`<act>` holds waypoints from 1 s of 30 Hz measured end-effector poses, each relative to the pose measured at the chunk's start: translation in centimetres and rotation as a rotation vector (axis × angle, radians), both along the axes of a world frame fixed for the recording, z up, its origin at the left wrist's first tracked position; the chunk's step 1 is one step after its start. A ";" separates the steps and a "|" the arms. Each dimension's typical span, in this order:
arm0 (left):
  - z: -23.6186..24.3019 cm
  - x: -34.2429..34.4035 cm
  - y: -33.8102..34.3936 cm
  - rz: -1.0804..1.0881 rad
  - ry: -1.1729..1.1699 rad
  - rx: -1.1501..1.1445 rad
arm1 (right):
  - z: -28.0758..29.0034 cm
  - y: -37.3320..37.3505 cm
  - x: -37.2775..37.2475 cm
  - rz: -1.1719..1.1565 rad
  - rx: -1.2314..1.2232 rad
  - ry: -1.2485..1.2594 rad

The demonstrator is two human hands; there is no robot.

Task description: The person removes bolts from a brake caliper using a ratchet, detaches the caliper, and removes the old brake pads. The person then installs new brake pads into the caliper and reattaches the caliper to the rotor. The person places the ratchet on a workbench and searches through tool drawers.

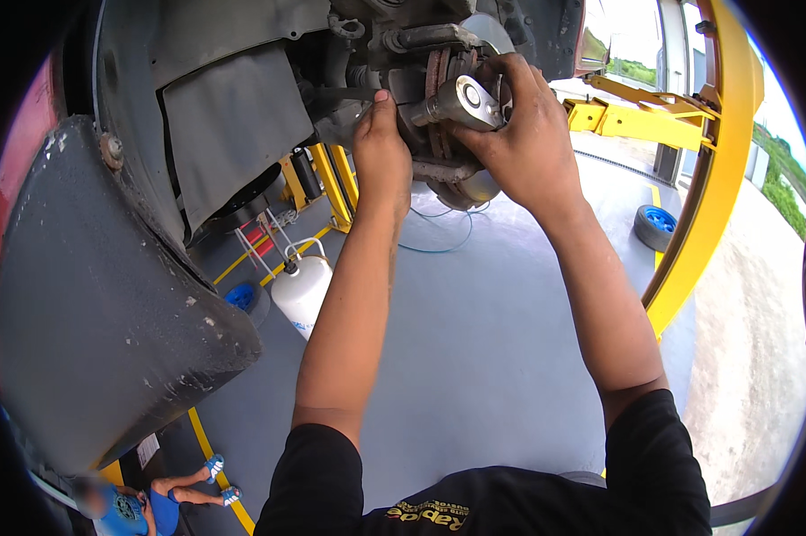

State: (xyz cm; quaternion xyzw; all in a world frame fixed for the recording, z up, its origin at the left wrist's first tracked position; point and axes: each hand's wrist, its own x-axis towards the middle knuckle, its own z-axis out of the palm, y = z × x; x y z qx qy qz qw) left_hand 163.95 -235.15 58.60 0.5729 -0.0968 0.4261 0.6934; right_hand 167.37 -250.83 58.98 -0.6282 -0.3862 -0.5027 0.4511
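The right hand [533, 134] is bent around a silver metal piece [468, 100] with a round end, gripping it between the thumb on the near side and the fingers curled over its far right side. The piece sits in front of a brake disc [436, 76] with a rusty edge, at the middle of the far part of the scene, under the raised vehicle. Whether the piece touches the disc I cannot tell.

The left hand [383, 152] is just to the left, its thumb raised and the thumb tip at the right end of a dark bar [345, 93]. Its other fingers are hidden behind the hand, so I cannot tell whether it pinches the bar or only rests against it.

Left of the bar hangs a dark flat flap [238, 134], and nearer on the left is a large scuffed black panel [108, 286]. Below the flap, a white tank [300, 290] with a curved handle stands on the grey floor [483, 357], beside the left forearm. A thin blue hose [439, 251] lies beyond the forearms. On the right, a blue-rimmed wheel [656, 228] is near a yellow post [729, 134]. At the near left, another person [144, 509] sits, wearing blue.
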 end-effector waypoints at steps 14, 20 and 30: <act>-0.9 0.3 0.7 0.001 -0.067 -0.168 | 0.7 -0.2 -2.4 -0.147 -0.139 0.079; -1.2 0.1 0.0 -0.064 -0.066 -0.331 | 2.6 -0.7 -2.8 -0.140 -0.251 0.216; -2.2 -0.6 3.8 0.030 -0.197 -0.230 | 1.8 -0.9 -2.9 -0.222 -0.172 0.106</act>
